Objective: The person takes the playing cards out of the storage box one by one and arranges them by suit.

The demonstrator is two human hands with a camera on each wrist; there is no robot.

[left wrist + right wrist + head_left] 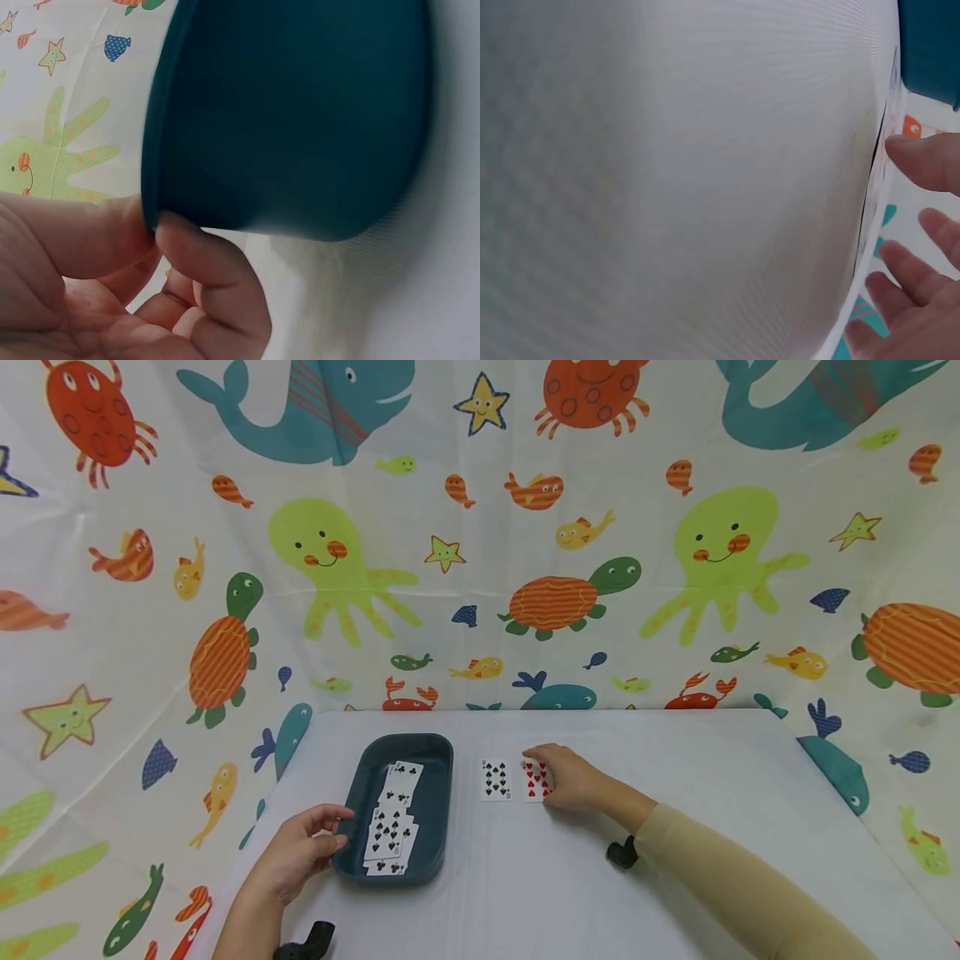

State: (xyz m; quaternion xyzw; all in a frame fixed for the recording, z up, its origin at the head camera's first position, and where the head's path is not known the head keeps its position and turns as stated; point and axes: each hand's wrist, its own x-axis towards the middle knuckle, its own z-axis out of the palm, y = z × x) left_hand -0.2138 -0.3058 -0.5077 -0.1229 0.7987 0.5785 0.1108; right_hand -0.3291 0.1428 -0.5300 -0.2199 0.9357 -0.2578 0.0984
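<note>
A dark teal tray (437, 847) stands on the white table, with several black-suit playing cards (387, 833) overlapping inside it. My left hand (300, 852) pinches the tray's rim on its left side; in the left wrist view, thumb and finger meet over the rim (154, 150). Right of the tray, a spades card (495, 780) lies face up beside a hearts card (534, 779). Over the hearts card's right part is my right hand (573, 779), touching it. In the right wrist view this hand (922, 277) has its fingers spread apart, its thumb at the card's edge.
The white table (540, 885) reaches back to a hanging cloth (480, 593) printed with sea animals. Black wrist straps or mounts show near the left wrist (306, 941) and beneath the right forearm (622, 853).
</note>
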